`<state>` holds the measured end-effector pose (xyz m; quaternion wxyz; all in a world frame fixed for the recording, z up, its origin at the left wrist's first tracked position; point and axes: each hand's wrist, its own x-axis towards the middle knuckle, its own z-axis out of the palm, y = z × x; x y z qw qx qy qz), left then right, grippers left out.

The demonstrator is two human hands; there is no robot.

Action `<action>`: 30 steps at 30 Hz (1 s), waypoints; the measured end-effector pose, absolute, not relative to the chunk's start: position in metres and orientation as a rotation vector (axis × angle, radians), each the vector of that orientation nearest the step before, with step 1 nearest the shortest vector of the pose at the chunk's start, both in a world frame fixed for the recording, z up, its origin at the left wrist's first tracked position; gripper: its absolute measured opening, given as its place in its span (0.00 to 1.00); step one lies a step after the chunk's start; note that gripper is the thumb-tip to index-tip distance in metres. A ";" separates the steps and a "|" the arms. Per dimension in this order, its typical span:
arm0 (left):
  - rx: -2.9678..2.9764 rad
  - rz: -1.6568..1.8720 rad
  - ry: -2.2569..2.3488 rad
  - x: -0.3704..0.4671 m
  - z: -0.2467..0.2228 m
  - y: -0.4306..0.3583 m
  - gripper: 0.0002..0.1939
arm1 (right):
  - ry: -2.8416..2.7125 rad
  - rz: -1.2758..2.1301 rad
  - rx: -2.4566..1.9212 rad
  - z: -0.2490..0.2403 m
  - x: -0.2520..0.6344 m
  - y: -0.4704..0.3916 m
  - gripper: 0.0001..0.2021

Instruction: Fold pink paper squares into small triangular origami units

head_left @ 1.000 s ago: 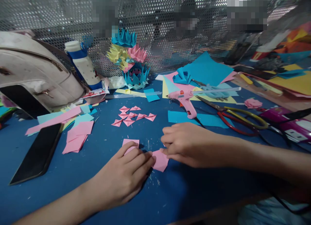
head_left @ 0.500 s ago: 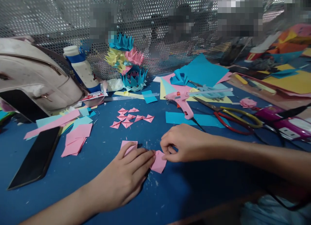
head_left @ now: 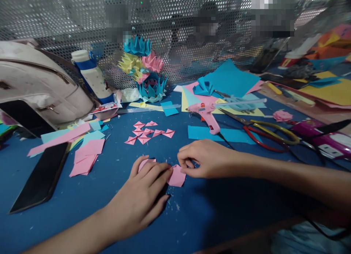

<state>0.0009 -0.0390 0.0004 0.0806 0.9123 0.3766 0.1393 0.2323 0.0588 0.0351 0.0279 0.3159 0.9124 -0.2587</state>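
Note:
A small pink paper piece (head_left: pixel 177 176) lies on the blue table (head_left: pixel 109 195) near the front. My left hand (head_left: pixel 139 199) lies flat with its fingertips pressing the paper's left side and covering another pink square (head_left: pixel 143 162). My right hand (head_left: pixel 204 159) pinches the paper's right upper edge between thumb and forefinger. Several folded pink triangles (head_left: pixel 148 132) lie just beyond the hands.
A pink glue gun (head_left: pixel 207 113), scissors with red and yellow handles (head_left: pixel 264 132) and blue paper (head_left: pixel 231 78) lie at right. A black phone (head_left: pixel 41 177), pink paper squares (head_left: pixel 86 157), a white bag (head_left: pixel 35 87), a white bottle (head_left: pixel 91 74) and paper flowers (head_left: pixel 144 69) stand left and back.
My right hand has lifted from pressing flat on the pink paper to pinching its edge. Both hands and the paper have shifted slightly away from me.

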 end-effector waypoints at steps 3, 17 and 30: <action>2.691 0.377 1.084 0.002 0.003 -0.037 0.24 | 2.818 -0.804 0.961 0.034 0.233 0.060 0.05; 2.044 0.560 1.115 -0.003 0.011 -0.026 0.19 | 2.836 -0.946 1.047 0.034 0.233 0.062 0.04; 2.101 0.740 1.340 0.009 0.000 -0.011 0.05 | 2.978 -1.000 1.018 0.020 0.220 0.054 0.02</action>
